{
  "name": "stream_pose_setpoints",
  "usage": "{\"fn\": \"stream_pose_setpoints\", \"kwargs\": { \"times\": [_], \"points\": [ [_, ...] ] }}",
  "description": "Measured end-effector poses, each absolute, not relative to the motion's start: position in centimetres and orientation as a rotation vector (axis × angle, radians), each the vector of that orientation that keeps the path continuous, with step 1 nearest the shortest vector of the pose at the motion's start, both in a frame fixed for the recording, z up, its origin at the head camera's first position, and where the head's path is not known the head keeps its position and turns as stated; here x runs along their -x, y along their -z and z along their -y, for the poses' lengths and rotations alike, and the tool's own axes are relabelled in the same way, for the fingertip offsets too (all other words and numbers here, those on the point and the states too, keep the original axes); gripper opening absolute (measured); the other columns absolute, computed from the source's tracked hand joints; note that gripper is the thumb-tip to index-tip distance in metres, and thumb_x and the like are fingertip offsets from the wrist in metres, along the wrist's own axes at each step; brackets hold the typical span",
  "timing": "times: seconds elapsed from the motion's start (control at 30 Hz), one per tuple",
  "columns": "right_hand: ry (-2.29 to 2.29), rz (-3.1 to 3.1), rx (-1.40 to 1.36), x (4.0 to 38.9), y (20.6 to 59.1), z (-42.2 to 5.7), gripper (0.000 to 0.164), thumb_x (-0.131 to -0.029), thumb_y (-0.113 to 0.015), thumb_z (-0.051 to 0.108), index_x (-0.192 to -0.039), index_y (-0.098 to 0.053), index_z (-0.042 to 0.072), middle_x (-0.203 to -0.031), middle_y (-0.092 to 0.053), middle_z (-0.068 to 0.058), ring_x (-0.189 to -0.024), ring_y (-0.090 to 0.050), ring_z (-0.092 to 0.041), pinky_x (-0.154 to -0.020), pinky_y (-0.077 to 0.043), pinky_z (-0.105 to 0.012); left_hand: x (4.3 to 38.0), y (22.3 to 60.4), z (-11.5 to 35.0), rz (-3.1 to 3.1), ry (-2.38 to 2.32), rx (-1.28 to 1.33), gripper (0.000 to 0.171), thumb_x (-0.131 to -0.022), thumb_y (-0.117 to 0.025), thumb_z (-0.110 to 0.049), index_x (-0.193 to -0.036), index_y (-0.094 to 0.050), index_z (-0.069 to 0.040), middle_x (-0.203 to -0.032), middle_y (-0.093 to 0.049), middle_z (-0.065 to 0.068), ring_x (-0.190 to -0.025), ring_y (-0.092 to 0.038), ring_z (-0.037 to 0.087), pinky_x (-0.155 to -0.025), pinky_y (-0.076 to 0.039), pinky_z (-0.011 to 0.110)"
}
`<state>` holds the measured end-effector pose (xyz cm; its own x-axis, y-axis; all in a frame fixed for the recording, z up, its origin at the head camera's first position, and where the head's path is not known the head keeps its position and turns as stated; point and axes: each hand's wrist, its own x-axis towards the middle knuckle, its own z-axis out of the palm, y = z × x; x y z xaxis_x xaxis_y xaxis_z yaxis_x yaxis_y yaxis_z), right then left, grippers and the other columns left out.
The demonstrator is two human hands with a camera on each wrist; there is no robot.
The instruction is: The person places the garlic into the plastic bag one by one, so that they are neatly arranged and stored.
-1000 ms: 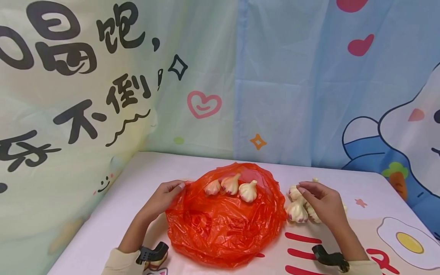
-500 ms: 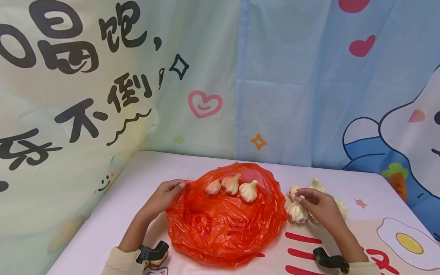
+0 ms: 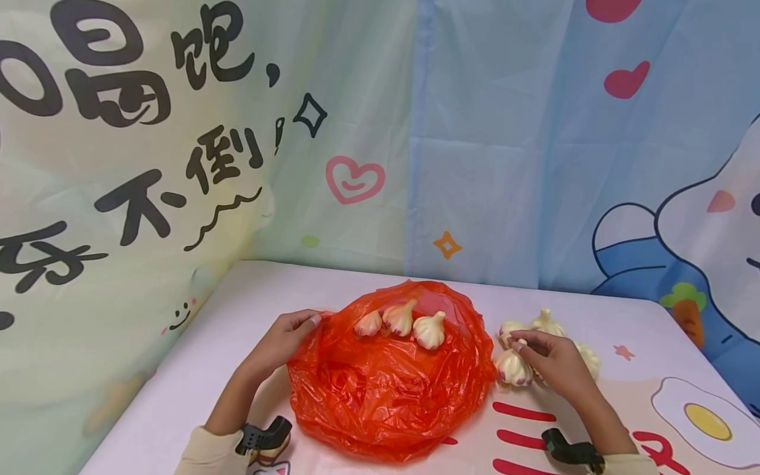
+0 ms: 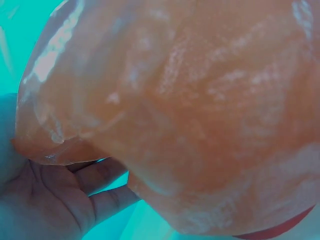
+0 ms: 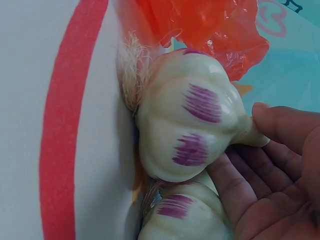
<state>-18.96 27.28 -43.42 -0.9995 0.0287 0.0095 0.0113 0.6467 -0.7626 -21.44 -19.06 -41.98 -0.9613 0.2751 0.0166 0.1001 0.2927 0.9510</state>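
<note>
Apparently bagging: right hand (image 3: 551,359) pinches purple-streaked white garlic bulb (image 3: 513,369), lower right; left hand (image 3: 286,342) pinches red plastic bag (image 3: 388,396); lifting seems due.

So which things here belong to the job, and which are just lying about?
Seemingly in the job:
red plastic bag, held by the left hand
three garlic bulbs on it
garlic bulb pinched by the right hand
other bulbs beside that one

Just around:
printed backdrop
printed table surface
wrist cameras

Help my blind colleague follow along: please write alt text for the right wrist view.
A right hand pinches the stem of a pale garlic bulb streaked with purple. A second bulb sits beside it, with part of a red plastic bag beyond.
</note>
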Motion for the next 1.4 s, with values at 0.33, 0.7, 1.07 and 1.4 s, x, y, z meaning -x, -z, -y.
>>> {"fn": "stream_pose_setpoints", "kwargs": {
  "times": [0.33,0.7,1.07,1.4],
  "points": [
    [-1.278,2.838,0.043,18.9,43.4,-27.2,0.040,-0.097,-0.062,0.028,-0.128,-0.063,0.002,-0.132,-0.056,-0.024,-0.116,-0.055,-0.042,-0.078,-0.056,-0.034,21.4,41.8,19.0,-2.394,-1.752,-0.369,0.039,-0.103,-0.049,-0.033,-0.128,-0.063,-0.007,-0.111,-0.067,0.012,-0.088,-0.065,0.026,-0.076,-0.057,0.036],
    [-1.261,2.826,0.032,19.0,43.4,-27.0,0.039,-0.097,-0.061,0.027,-0.128,-0.063,0.003,-0.132,-0.056,-0.024,-0.113,-0.056,-0.041,-0.070,-0.057,-0.028,21.4,42.0,18.9,-2.383,-1.766,-0.368,0.038,-0.103,-0.049,-0.032,-0.128,-0.063,-0.006,-0.112,-0.067,0.012,-0.089,-0.065,0.026,-0.077,-0.057,0.035],
    [-1.235,2.821,0.003,19.0,43.2,-27.1,0.038,-0.097,-0.061,0.028,-0.126,-0.064,0.003,-0.130,-0.057,-0.024,-0.115,-0.055,-0.041,-0.079,-0.056,-0.035,21.4,42.1,19.1,-2.390,-1.754,-0.371,0.040,-0.102,-0.049,-0.035,-0.126,-0.064,-0.006,-0.111,-0.067,0.011,-0.091,-0.064,0.026,-0.078,-0.057,0.036],
    [-1.211,2.766,-0.018,18.5,42.2,-27.6,0.045,-0.098,-0.058,0.037,-0.128,-0.063,0.003,-0.128,-0.059,-0.023,-0.112,-0.055,-0.039,-0.078,-0.056,-0.030,21.3,42.0,19.0,-2.379,-1.760,-0.381,0.040,-0.103,-0.048,-0.035,-0.127,-0.063,-0.006,-0.110,-0.067,0.012,-0.089,-0.065,0.027,-0.077,-0.057,0.037]
  ]
}}
